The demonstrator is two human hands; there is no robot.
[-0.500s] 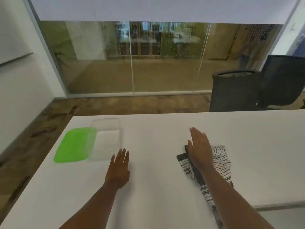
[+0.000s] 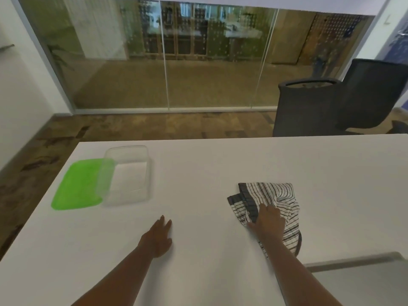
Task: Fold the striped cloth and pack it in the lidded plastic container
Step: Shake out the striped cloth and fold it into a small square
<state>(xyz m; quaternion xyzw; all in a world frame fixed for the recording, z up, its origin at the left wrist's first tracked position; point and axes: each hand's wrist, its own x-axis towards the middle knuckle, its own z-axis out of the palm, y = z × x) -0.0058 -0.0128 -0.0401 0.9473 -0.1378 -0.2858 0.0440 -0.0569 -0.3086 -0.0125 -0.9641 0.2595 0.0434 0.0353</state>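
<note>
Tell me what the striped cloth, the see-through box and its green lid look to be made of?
Striped cloth: soft woven fabric, probably cotton, matte; it lies crumpled in loose folds. Box: clear plastic, slightly glossy; the white table shows through its walls. Green lid: likely plastic too, opaque, with a dull sheen and rounded moulded corners.

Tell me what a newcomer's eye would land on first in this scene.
First the bright green lid, lying flat at the table's far left and tucked partly under the clear plastic container, which stands open. Next the striped cloth, crumpled on the white table to the right, with the right hand gripping its near part. The left hand rests flat on the table between them.
</note>
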